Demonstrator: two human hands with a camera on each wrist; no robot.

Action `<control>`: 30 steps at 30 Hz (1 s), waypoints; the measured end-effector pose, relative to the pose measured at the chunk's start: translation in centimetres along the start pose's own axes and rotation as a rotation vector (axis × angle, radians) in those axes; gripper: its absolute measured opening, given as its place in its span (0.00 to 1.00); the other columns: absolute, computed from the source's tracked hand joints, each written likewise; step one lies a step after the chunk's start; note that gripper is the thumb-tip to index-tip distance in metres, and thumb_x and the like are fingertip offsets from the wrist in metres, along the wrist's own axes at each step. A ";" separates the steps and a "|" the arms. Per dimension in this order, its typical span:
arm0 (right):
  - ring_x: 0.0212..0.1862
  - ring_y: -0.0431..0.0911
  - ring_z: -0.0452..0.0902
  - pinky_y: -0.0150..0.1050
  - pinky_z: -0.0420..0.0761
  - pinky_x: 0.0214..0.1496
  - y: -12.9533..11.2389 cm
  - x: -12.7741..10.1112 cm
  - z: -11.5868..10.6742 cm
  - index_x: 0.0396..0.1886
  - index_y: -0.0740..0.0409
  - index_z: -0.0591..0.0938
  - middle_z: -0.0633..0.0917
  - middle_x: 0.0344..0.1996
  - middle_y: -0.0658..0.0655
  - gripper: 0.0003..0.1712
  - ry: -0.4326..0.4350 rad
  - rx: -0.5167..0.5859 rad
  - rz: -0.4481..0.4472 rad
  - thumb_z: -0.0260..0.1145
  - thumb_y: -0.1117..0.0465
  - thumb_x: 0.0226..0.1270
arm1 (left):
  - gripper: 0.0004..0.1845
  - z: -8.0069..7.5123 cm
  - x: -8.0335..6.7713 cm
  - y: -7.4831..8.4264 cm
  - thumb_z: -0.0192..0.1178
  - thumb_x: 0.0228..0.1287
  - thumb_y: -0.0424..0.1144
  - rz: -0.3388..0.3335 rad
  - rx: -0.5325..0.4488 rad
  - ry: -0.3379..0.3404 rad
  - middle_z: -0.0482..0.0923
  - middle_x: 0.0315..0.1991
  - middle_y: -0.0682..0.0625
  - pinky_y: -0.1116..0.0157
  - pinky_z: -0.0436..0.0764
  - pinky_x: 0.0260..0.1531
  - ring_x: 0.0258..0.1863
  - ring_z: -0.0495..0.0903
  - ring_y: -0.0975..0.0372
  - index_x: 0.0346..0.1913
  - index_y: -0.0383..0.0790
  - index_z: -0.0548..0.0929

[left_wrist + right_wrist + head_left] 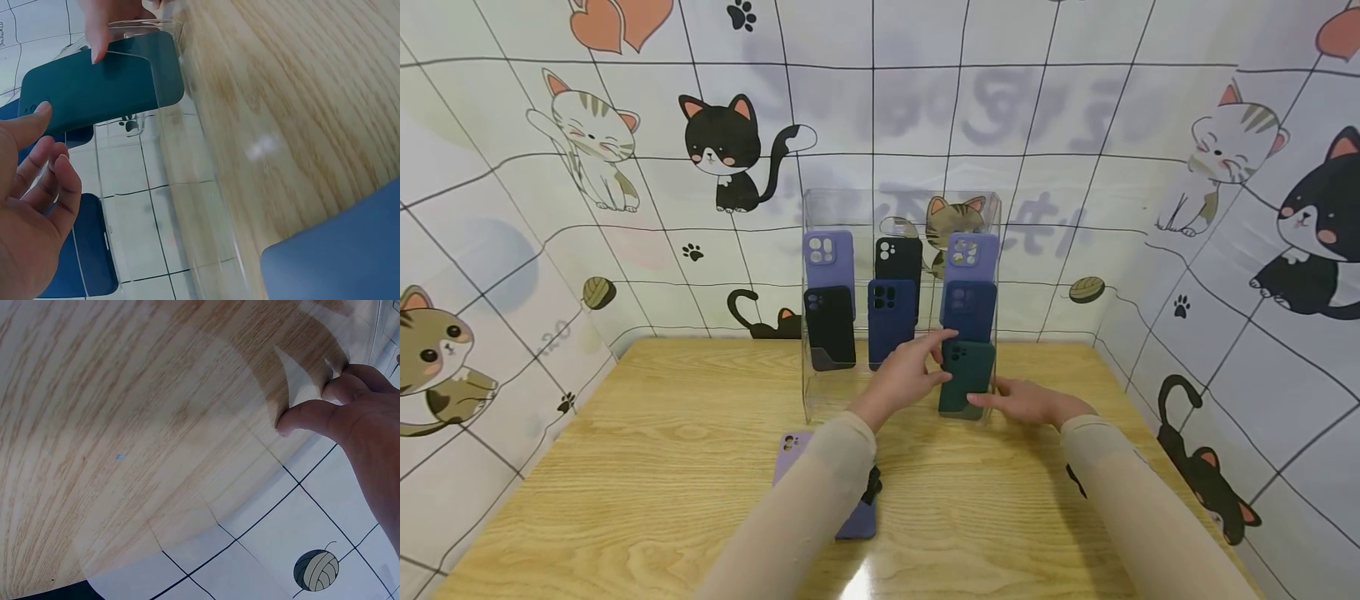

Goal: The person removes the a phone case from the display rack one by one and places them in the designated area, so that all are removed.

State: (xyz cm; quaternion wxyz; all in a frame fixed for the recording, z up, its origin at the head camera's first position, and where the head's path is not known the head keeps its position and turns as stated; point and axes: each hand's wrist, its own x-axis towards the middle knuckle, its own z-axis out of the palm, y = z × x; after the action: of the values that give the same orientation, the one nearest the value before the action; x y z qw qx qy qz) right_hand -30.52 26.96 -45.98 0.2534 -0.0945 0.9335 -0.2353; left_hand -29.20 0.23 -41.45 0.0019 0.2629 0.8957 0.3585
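Green case [966,377] stands upright at the front right of the clear rack [820,392], in its lowest row, and both hands are on it. The left hand [904,375] meets it from the left side, near the top corner; in the left wrist view its fingers [37,169] are nearly straight, so this grip is wide and only touches. The right hand [1026,402] lies low on the desk [647,467], its fingertips at the bottom edge of the case; whether they pinch it or only press, I cannot tell. Behind the grip, higher in the rack, stand two blue cases [891,321], two black ones and two purple ones. Close to the person, under the left sleeve, a purple case [790,454] lies flat on the desk.

I judge the step in hand is seating or lifting the green case at its slot. The next move calls for keeping it upright and guiding its bottom edge carefully, because the clear wall is hard to see.
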 end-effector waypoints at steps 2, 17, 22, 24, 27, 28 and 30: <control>0.83 0.72 0.54 0.74 0.60 0.78 0.0 0.0 0.0 0.88 0.62 0.48 0.57 0.84 0.72 0.69 -0.001 0.001 -0.003 0.51 0.15 0.68 | 0.37 0.2 0.0 0.1 0.69 0.75 0.43 -0.014 0.001 -0.007 0.80 0.51 0.50 0.69 0.70 0.22 0.17 0.69 0.64 0.81 0.64 0.66; 0.83 0.73 0.54 0.73 0.61 0.78 0.1 0.0 0.0 0.88 0.63 0.48 0.56 0.84 0.73 0.68 -0.006 0.020 -0.004 0.51 0.16 0.69 | 0.32 1.0 -0.2 -0.2 0.67 0.76 0.39 0.025 0.055 0.049 0.82 0.50 0.50 0.70 0.71 0.25 0.20 0.71 0.64 0.78 0.60 0.70; 0.82 0.73 0.55 0.74 0.62 0.77 0.1 0.0 -0.1 0.88 0.63 0.48 0.57 0.84 0.74 0.69 -0.007 0.017 -0.002 0.51 0.16 0.69 | 0.32 1.3 -0.1 -0.4 0.67 0.76 0.37 0.053 0.111 0.081 0.84 0.49 0.53 0.70 0.71 0.25 0.19 0.71 0.65 0.77 0.60 0.71; 0.82 0.73 0.55 0.74 0.63 0.77 0.1 0.0 -0.1 0.88 0.63 0.48 0.57 0.83 0.74 0.69 -0.006 0.016 -0.001 0.51 0.16 0.69 | 0.32 1.4 -0.2 -0.4 0.67 0.75 0.37 0.058 0.128 0.086 0.85 0.49 0.53 0.70 0.72 0.25 0.19 0.72 0.65 0.76 0.60 0.71; 0.83 0.73 0.55 0.73 0.62 0.77 0.1 0.0 0.0 0.88 0.62 0.49 0.57 0.84 0.73 0.68 -0.008 0.021 -0.004 0.52 0.16 0.69 | 0.32 1.5 -0.3 -0.4 0.67 0.75 0.37 0.057 0.145 0.084 0.86 0.49 0.54 0.70 0.73 0.24 0.19 0.74 0.65 0.77 0.61 0.71; 0.83 0.73 0.55 0.73 0.62 0.77 0.0 0.0 0.0 0.88 0.61 0.48 0.57 0.84 0.73 0.68 -0.008 0.022 -0.005 0.52 0.16 0.69 | 0.32 1.5 -0.3 -0.4 0.67 0.75 0.38 0.058 0.153 0.084 0.86 0.49 0.54 0.70 0.73 0.24 0.18 0.74 0.66 0.77 0.61 0.70; 0.83 0.73 0.55 0.73 0.63 0.77 0.0 -0.1 0.0 0.88 0.61 0.48 0.57 0.84 0.73 0.68 -0.009 0.026 -0.009 0.52 0.16 0.69 | 0.33 1.7 -0.4 -0.5 0.67 0.76 0.39 0.060 0.170 0.083 0.87 0.49 0.55 0.71 0.72 0.23 0.17 0.74 0.66 0.77 0.63 0.69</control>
State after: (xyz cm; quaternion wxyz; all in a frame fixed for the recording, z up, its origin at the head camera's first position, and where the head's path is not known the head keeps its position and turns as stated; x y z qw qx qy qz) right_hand -30.46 26.99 -45.95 0.2577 -0.0962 0.9288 -0.2481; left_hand -28.78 0.82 -43.09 -0.0686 0.2738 0.9140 0.2915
